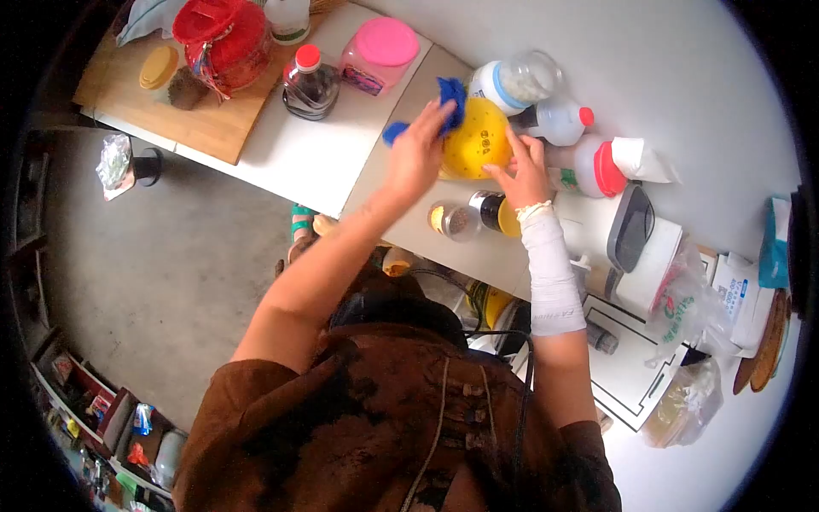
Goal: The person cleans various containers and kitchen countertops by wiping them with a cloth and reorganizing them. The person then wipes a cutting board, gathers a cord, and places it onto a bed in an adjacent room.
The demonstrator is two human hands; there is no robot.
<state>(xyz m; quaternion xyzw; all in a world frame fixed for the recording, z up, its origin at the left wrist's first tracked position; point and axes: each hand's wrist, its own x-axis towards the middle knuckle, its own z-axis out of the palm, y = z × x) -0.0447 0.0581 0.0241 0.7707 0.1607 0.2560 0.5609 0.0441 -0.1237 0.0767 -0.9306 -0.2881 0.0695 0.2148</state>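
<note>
A round yellow lid with small dark print sits on the table near the wall, and what is under it is mostly hidden. My left hand presses a blue cloth against the lid's left side, its fingers over the cloth. On the lid's right edge, my right hand grips with thumb and fingers; a white sleeve or wrap covers that forearm. Closer to me stand a small clear jar with dark contents and a black jar with a yellow lid.
Bottles and tubs, among them a red-lidded bottle, line the wall. A dark-liquid bottle, a pink-lidded tub and a red bag on a wooden board stand at upper left. A gas stove is at right.
</note>
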